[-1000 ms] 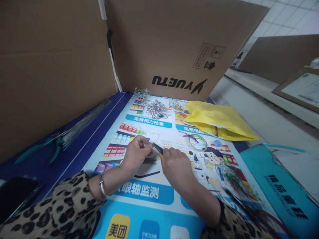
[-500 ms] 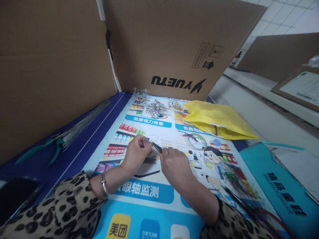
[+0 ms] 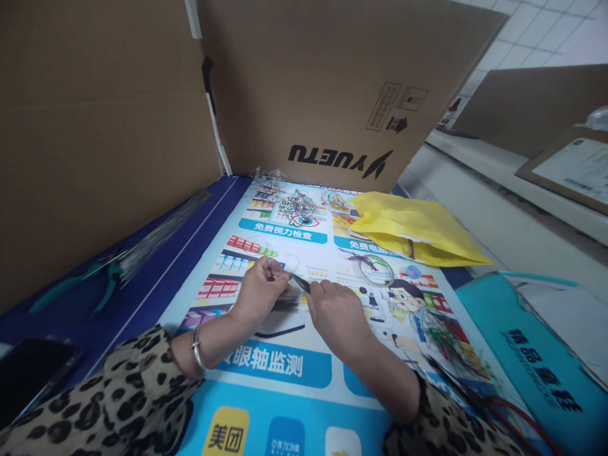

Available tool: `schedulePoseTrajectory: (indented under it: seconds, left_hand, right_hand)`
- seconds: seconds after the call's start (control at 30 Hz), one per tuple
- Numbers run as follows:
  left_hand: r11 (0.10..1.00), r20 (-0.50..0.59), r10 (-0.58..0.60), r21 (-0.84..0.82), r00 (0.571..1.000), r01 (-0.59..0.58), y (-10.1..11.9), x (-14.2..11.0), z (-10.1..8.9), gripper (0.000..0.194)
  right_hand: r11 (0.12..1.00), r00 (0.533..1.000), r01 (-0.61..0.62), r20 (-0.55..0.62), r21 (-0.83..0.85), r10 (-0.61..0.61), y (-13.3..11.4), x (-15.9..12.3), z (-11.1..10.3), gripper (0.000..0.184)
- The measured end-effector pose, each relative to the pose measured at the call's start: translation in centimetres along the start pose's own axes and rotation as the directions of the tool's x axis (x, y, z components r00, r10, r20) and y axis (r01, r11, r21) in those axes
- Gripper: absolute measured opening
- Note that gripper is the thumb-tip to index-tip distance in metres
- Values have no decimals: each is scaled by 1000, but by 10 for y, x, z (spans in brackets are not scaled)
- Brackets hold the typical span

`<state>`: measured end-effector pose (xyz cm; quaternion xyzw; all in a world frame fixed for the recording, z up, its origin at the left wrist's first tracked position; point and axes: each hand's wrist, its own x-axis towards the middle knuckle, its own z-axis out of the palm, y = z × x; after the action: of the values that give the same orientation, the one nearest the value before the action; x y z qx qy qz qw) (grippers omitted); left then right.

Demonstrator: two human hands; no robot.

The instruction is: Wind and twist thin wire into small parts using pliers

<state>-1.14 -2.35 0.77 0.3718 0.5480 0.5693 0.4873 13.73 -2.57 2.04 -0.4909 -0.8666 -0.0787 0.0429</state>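
My left hand is closed in a pinch on a thin wire, whose free end curls up above the fingertips. My right hand is wrapped round a pair of pliers; only their dark, pointed jaws show, the handles being hidden in the palm. The jaw tips meet the wire at my left fingertips, though the exact contact is too small to make out. Both hands work just above a printed poster spread over the table.
Cardboard panels wall off the back and left. Teal-handled pliers lie beside straight wires at left. A tape roll, yellow bag, red-handled scissors and teal box lie to the right. Tangled wire pieces sit behind.
My right hand has turned slightly, and the pliers tilt a little with it. The wire's free end has shifted slightly. My left hand stays almost still.
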Motion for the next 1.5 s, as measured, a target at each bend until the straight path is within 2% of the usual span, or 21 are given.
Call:
schedulePoseTrajectory:
  seconds: [0.1,0.27,0.4,0.53,0.7,0.8,1.1,1.2,1.33,1.5]
  left_hand:
    - [998,54,-35,-51,998,38,3,0,-2,25]
    - [979,227,-102,-152,968,138,8,3,-8,22]
    - [950,354,-146,-210,924,231,9,9,-14,26]
    - [918,482,-206,-206,852,338,10,15,-19,29]
    - [882,604,-264,-163,751,441,17,14,-23,22]
    - [871,649,-271,-148,711,468,18,12,-23,21]
    - [861,674,-264,-157,690,483,19,5,-20,22]
    - [853,705,-258,-154,660,498,21,3,-20,22]
    - [846,744,-261,-131,616,516,22,1,-19,26]
    - [846,756,-245,-138,606,515,21,1,-18,26]
  right_hand:
    - [997,1000,-22,14,75,21,4,1,-1,19]
    - [964,999,-28,30,265,21,16,4,5,20]
    - [915,996,90,-56,393,-74,28,5,14,22]
    - [863,970,234,-175,449,-172,37,5,21,22]
    - [849,924,358,-278,389,-262,40,4,23,22]
    - [854,893,413,-324,317,-312,40,3,22,21]
    - [869,855,458,-360,186,-374,43,2,19,20]
    - [862,837,480,-377,161,-396,45,3,19,20]
    - [832,789,536,-438,145,-432,46,4,20,17]
    - [815,764,558,-477,153,-434,47,4,21,14]
